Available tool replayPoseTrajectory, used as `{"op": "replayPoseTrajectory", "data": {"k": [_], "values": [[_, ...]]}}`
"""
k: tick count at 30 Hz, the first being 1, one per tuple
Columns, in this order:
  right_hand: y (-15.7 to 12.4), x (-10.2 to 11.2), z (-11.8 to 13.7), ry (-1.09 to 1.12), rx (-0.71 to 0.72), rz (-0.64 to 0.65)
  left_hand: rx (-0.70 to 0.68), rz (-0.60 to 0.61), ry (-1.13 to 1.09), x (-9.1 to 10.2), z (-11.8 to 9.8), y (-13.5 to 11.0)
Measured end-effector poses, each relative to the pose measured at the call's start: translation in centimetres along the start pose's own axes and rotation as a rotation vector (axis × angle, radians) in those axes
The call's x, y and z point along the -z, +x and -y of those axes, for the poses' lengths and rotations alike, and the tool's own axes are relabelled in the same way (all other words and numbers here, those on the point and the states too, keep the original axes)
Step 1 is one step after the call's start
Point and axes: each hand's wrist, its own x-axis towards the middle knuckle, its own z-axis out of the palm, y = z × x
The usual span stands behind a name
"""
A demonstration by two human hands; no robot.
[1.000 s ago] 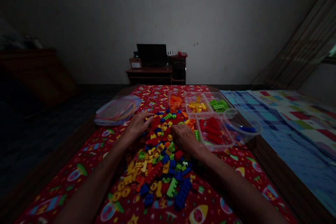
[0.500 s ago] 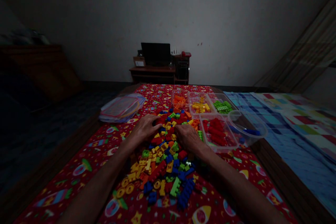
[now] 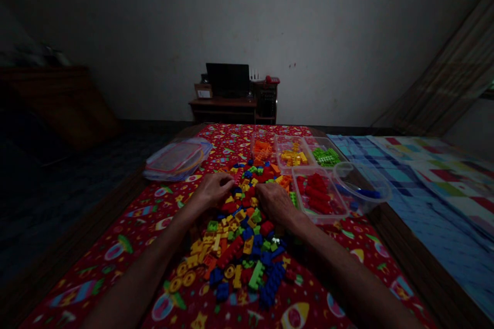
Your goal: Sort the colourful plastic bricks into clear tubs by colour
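A loose heap of toy building bricks point(image 3: 239, 231) in red, yellow, blue, green and orange spreads over the red patterned cloth. At the heap's far left side, my left hand point(image 3: 215, 188) pinches a red toy brick point(image 3: 238, 175) between thumb and fingers. My right hand point(image 3: 275, 199) rests on the heap's right side, its fingers curled down among the bricks. Whatever those fingers hold is hidden. Just right of this hand stands a clear tub of red bricks point(image 3: 317, 194).
Behind it are clear tubs with orange bricks point(image 3: 262, 150), yellow bricks point(image 3: 294, 158) and green bricks point(image 3: 326, 157). A round clear tub point(image 3: 380, 180) with blue pieces stands at the right edge. Stacked lids point(image 3: 175, 159) lie at left. A desk with a monitor point(image 3: 228, 79) is beyond.
My left thumb and fingers have come together on a red brick, where before they were apart. My right hand has stayed almost in place, fingers still curled down.
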Motion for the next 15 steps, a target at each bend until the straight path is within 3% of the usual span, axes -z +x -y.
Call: {"op": "replayPoseTrajectory", "data": {"k": [3,9,12,15], "values": [[0.0,0.1,-0.1,0.038,0.023,-0.022,0.029,0.020,-0.140,0.7,-0.3,-0.1],[0.3,0.0,-0.7,0.121,0.074,-0.263,0.036,0.195,-0.340,1.6,-0.7,-0.7],[0.3,0.2,-0.7,0.094,0.158,-0.171,0.002,0.293,-0.351,0.8,-0.6,-0.7],[0.3,0.6,-0.4,0.070,0.243,-0.035,-0.062,0.314,-0.313,-0.1,-0.4,-0.6]]}}
